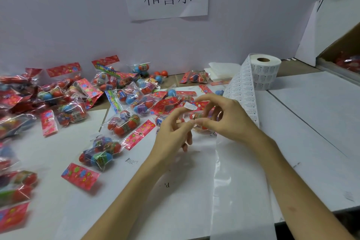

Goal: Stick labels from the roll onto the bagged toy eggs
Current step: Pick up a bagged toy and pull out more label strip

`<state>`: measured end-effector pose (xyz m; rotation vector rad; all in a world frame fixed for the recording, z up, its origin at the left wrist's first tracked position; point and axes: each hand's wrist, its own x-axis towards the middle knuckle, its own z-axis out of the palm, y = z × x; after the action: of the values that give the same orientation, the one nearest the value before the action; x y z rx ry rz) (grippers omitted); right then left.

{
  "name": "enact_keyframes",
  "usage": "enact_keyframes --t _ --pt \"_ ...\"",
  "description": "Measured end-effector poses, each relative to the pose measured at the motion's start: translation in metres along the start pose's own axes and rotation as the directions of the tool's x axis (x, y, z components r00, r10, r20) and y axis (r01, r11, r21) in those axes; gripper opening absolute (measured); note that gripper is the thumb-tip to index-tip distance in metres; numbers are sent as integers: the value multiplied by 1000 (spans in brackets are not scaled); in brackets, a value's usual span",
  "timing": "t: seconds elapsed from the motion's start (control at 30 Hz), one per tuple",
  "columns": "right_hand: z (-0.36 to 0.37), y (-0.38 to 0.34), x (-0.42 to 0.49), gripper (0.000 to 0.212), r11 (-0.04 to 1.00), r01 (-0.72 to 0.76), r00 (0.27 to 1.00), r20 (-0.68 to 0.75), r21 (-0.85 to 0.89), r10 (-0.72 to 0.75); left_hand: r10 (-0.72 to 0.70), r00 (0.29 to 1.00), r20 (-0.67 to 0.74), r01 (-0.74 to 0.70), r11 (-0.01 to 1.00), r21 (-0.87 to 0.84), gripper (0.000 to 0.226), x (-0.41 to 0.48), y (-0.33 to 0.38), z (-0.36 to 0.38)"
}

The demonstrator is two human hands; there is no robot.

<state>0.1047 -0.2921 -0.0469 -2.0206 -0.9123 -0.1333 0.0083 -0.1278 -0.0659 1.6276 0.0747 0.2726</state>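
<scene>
A white label roll [265,72] stands at the back right, and its strip of labels [242,91] runs down toward me into bare backing paper [239,191]. My left hand [172,136] holds a small white label [190,106] up on a raised fingertip. My right hand [226,117] has its fingers curled, and its thumb tip meets my left thumb tip. Just beyond both hands lies a bagged set of toy eggs [200,118] with a red header card, partly hidden by my fingers. Whether my right hand grips it is unclear.
Several more bags of toy eggs [124,121] lie spread over the left half of the white table [311,122], some blurred at the left edge. Loose eggs [161,73] sit by the wall. Folded white tissue [220,71] lies beside the roll. A cardboard box [344,52] stands at the right.
</scene>
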Motion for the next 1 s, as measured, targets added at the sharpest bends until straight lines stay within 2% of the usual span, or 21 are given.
enact_keyframes --t 0.07,0.2,0.27,0.4,0.67,0.73,0.8,0.87,0.93,1.0 --pt "-1 0 0 45 1000 -5 1000 8 23 5 38 998 -49 -33 995 98 29 1 -2 -2" --pt "0 -2 2 18 998 -13 995 -99 65 20 118 991 -64 -99 965 241 26 2 -5 -2" --pt "1 -2 2 13 998 -21 994 -105 66 28 150 987 -51 -129 950 285 26 0 -6 0" --pt "3 -5 1 8 999 -8 997 -77 46 11 178 984 -21 -163 939 304 32 -2 -6 1" --pt "5 -7 1 8 994 107 984 -140 -37 -111 135 989 -58 -109 941 321 33 0 -6 0" --pt "5 -9 1 9 993 117 980 -162 -12 -118 144 983 -113 -104 947 304 38 2 -2 -3" --pt "6 -9 1 13 994 99 981 -173 45 -90 167 957 -238 -95 952 290 38 4 2 -9" --pt "6 -7 1 17 995 29 992 -122 99 -16 165 911 -378 -51 954 295 33 6 4 -17" --pt "9 -4 1 25 996 -34 999 -34 82 37 142 873 -467 37 935 353 29 6 5 -27" --pt "13 -3 0 36 997 -61 998 32 36 60 79 874 -479 168 876 452 39 8 5 -35"
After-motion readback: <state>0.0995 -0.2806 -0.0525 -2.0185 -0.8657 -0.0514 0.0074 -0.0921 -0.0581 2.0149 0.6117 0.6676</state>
